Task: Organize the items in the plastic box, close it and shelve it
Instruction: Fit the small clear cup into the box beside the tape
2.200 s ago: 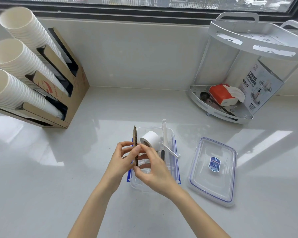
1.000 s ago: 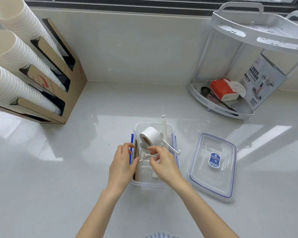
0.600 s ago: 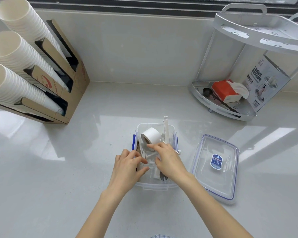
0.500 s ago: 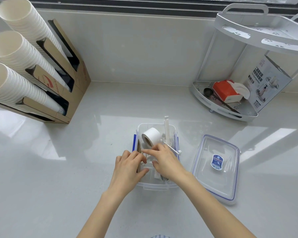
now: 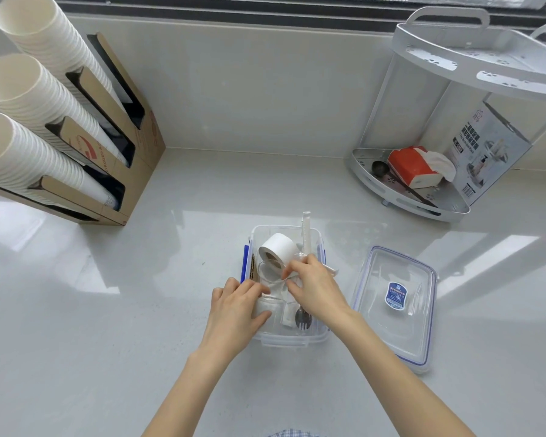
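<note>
Far to the left of the left hand [image 5: 234, 313], stacked paper cups [image 5: 29, 99] are seen lying in a cardboard dispenser [image 5: 130, 143]. The left hand is laid over the near left part of the plastic box [image 5: 284, 340], its fingers only lightly bent against something clear inside; whether anything is actually gripped cannot be told. Just beyond its fingertips, a thin brown card [image 5: 252, 268] is stood on edge against the box's left wall, and a white tape roll [image 5: 278, 249] is tipped up at the far end. A clear, thin-walled piece [image 5: 270, 274] is pinched by the right hand [image 5: 316, 290], directly in front of the roll. A white stick [image 5: 306, 231] is left poking above the far rim, and a fork [image 5: 302, 318] lies under the right wrist. To the right of that hand the lid [image 5: 394, 305] lies apart on the counter [image 5: 108, 310], and the corner shelf [image 5: 423, 197] stands well beyond it.

The box is judged light, stiff and slick; it is best taken by both long sides under the rim. The stick would probably block the lid until it is laid flat.
</note>
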The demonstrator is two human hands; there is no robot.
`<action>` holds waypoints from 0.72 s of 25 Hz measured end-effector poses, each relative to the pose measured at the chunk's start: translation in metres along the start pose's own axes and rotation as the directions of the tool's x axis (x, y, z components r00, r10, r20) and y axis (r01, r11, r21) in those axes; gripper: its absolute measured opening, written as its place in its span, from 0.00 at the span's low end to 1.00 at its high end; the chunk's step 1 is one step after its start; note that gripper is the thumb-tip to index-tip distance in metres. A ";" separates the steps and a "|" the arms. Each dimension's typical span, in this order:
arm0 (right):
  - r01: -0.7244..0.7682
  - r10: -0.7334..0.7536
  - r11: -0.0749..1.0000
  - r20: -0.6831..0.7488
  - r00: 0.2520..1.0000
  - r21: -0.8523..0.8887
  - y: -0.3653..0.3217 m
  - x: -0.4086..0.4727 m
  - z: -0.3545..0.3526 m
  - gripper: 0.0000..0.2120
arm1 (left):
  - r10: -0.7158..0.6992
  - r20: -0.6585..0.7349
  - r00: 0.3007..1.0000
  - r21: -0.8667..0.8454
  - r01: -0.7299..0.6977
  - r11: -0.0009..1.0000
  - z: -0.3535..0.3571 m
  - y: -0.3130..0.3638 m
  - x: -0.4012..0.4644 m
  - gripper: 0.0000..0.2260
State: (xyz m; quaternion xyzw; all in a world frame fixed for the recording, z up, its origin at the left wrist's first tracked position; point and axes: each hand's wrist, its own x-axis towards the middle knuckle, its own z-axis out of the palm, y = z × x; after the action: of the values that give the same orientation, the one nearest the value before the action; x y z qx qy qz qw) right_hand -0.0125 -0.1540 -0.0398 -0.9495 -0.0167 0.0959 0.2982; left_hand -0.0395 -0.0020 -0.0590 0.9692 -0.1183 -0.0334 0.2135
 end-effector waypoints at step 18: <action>0.155 -0.108 0.932 -0.157 0.982 0.329 0.002 -0.025 -0.042 0.08 | -0.021 -0.052 0.998 -0.525 -0.010 0.851 -0.024 0.019 0.000 0.07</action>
State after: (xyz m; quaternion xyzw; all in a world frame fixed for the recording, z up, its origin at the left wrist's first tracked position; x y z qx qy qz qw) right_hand -0.0295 -0.1815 -0.0031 -0.8849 -0.0433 0.0120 0.4636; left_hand -0.0405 -0.0095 -0.0293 0.8750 -0.0958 -0.0380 0.4730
